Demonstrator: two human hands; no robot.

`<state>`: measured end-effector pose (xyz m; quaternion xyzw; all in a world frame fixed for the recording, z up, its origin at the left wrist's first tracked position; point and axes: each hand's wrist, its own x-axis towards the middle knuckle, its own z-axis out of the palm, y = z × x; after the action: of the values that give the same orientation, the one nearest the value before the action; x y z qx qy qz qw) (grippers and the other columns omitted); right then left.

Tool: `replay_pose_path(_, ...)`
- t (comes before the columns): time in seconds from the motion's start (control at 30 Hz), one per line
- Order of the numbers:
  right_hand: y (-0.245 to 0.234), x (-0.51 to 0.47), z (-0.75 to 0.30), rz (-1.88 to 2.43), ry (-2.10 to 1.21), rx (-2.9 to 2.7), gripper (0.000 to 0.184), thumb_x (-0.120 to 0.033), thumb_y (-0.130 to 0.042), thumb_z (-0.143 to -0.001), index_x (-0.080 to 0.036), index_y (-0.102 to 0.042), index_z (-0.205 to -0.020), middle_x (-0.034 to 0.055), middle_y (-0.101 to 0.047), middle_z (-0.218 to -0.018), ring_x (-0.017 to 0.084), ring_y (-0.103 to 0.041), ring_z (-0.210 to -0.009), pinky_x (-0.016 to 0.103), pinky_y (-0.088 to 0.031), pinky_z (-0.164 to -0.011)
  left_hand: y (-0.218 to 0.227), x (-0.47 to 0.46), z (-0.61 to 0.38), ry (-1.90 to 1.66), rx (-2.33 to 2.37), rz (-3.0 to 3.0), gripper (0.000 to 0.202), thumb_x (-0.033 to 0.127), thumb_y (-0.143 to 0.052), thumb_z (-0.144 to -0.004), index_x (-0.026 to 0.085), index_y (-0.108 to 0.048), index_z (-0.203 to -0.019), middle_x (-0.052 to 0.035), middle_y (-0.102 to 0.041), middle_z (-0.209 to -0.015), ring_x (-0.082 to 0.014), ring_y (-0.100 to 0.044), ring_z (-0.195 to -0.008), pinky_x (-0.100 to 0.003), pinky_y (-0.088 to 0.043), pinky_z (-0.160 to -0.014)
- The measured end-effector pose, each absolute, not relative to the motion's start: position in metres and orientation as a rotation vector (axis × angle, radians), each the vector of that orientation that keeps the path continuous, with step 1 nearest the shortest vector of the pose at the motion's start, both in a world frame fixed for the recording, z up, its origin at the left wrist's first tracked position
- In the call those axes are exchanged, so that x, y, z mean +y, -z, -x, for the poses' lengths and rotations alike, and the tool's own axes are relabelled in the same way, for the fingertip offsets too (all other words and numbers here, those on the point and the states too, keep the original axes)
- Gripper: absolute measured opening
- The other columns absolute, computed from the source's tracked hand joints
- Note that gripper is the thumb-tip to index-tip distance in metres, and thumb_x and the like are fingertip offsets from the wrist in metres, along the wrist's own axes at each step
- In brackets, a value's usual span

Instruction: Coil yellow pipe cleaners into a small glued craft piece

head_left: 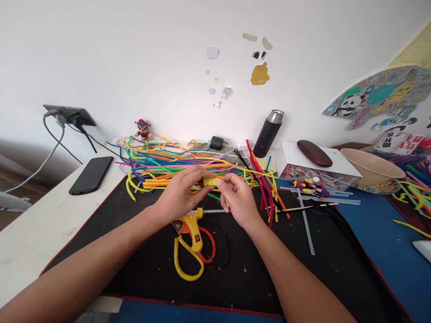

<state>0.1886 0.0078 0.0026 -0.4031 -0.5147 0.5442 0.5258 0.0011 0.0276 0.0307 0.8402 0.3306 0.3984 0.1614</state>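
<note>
Between my fingers is a small yellow coil of pipe cleaner (210, 181), held above the black mat. My left hand (182, 193) grips its left end, with the thumb below and the fingers over the top. At the coil's right end, my right hand (238, 197) pinches it between thumb and forefinger. Below the hands lies a yellow glue gun (193, 229) with a clear glue stick in its back. It rests over scissors with one yellow handle (188, 279) and one red handle (212, 242). Behind my hands spreads a pile of colourful pipe cleaners (161, 161).
A phone (90, 176) lies at the left. Along the wall stand a small figure (143, 129), a black flask (268, 134) and a white box (319, 163) bearing a glasses case (314, 153). Glue sticks (305, 224) and a bowl (372, 163) are at the right.
</note>
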Motion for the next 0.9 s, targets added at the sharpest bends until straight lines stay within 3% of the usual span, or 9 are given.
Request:
replay_pose_path(0.33, -0.0005, 0.0082, -0.1886, 0.967, -1.343, -1.234, 0.038, -0.058, -0.073, -0.089, -0.022, -0.06, -0.087, -0.0123, -0.045, -0.042, 0.008, -0.038, -0.032, 0.021, -0.027, -0.036, -0.0282, 0.0284, -0.0001, -1.166, 1.029, -2.353, 0.014, 0.025, -0.065, -0.096, 0.021, -0.072, -0.108, -0.0074, -0.077, -0.099, -0.0212, -0.07, -0.086, -0.033, -0.054, -0.079)
replay_pose_path(0.9, 0.0006, 0.0079, -0.1892, 0.974, -1.366, -1.234, 0.035, -0.056, -0.07, -0.092, -0.022, -0.061, -0.092, -0.0118, -0.046, -0.042, 0.009, -0.039, -0.033, 0.021, -0.029, -0.038, -0.0227, 0.0301, 0.001, -1.136, 1.089, -2.065, 0.021, 0.036, -0.069, -0.094, 0.022, -0.073, -0.11, -0.0072, -0.076, -0.104, -0.022, -0.071, -0.093, -0.034, -0.058, -0.084)
